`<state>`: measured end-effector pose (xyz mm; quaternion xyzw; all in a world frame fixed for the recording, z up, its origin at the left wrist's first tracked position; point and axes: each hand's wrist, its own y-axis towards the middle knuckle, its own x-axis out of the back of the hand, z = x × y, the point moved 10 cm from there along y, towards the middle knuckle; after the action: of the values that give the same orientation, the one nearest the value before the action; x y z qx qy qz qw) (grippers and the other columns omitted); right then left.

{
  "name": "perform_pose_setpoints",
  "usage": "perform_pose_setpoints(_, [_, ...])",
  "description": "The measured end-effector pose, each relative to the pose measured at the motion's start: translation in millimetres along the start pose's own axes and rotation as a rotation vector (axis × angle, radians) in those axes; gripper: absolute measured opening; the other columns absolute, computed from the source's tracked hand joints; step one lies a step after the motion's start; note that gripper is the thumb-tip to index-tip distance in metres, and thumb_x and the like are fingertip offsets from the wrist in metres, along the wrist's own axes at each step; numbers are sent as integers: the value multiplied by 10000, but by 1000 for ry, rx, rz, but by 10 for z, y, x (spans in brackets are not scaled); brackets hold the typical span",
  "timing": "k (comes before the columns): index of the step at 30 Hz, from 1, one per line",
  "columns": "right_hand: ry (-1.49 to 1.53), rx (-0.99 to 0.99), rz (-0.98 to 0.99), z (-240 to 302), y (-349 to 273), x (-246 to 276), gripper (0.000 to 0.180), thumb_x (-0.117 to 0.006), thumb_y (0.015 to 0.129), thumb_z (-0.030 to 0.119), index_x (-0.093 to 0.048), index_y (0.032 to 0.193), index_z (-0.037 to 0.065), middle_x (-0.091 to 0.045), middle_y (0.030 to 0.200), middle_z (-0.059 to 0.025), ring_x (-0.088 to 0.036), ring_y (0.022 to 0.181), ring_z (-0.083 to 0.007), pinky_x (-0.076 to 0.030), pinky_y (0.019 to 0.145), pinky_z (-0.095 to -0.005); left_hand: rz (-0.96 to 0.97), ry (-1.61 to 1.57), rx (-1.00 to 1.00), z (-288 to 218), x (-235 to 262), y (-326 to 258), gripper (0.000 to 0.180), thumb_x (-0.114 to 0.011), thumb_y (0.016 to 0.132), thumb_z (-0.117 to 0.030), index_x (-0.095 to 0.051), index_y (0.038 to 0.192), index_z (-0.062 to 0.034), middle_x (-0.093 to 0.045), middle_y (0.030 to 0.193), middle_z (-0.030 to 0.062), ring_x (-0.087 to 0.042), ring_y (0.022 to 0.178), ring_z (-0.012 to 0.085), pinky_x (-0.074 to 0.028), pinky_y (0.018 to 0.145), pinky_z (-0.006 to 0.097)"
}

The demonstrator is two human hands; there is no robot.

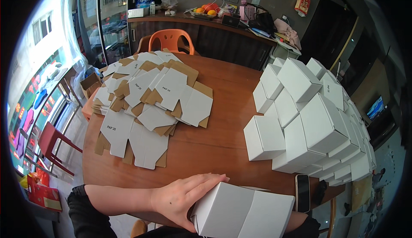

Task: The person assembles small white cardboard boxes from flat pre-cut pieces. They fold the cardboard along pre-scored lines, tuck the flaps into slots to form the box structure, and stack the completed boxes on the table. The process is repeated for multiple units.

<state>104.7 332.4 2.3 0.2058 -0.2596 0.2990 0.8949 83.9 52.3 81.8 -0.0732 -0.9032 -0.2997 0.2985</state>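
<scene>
One white box is over the near edge of the tabletop, right of that edge's middle; whether it rests on the wood cannot be made out. The left hand has hold of its left end, with the fingers close together, stretched along the upper far edge, and the thumb set apart from them, lower down on the end. The right hand is hidden behind the box, with only part of the right forearm showing past its right end, so I cannot tell how far its fingers are open or what they hold.

Many flat blanks, white on one face and brown on the other, lie overlapping in a loose heap from the far left part of the tabletop down along its left edge. A pile of made-up white boxes stands along the right edge, several layers high. Between that pile and the near edge lies a phone, near the box in hand, with a small black thing just beside it, too dark to make out. Beyond the far edge stands an orange chair, and a red stool is off the left edge
</scene>
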Motion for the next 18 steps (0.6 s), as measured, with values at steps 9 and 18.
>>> perform_pose_setpoints(9, [-11,5,-1,8,19,-13,438,-656,928,262,-537,1264,6,-575,1245,-175,-594,1068,-286,-499,930,-409,34,33,-28,-53,70,59,1287,-923,617,-486,-228,1546,71,-492,1472,245,-559,1273,361,-512,1010,426])
perform_pose_setpoints(18, [-18,5,0,-2,28,-20,433,-660,918,237,-534,1261,4,-567,1239,-174,-589,1061,-282,-497,928,-403,11,19,13,-4,-8,7,1311,-931,609,-469,-204,1558,72,-468,1486,250,-548,1275,388,-457,1073,453])
